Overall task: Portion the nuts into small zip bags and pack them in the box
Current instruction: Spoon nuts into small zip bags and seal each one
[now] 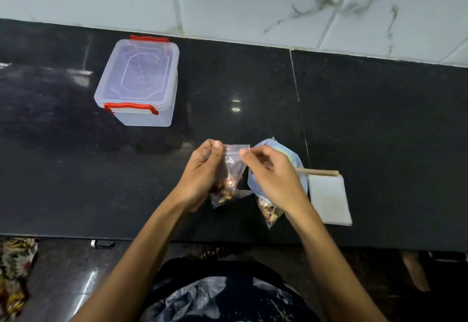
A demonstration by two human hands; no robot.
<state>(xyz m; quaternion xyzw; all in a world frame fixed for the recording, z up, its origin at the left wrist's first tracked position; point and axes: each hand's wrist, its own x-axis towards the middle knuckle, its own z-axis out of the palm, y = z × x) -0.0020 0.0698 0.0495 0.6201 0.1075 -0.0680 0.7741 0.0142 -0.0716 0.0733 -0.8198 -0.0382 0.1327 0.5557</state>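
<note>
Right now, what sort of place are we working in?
Likely a home kitchen: a polished black stone counter against a marble-tiled wall, with a lidded plastic box standing on it.

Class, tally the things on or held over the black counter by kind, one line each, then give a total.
Clear lidded plastic box with red handles: 1
Small clear zip bags holding nuts: 2
Blue plastic bowl: 1
Wooden stick: 1
White flat pad: 1
Total: 6

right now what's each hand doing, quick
Left hand: grips the small zip bag of nuts, pinching its top edge.
Right hand: pinches the same bag's top edge at the other corner.
</note>
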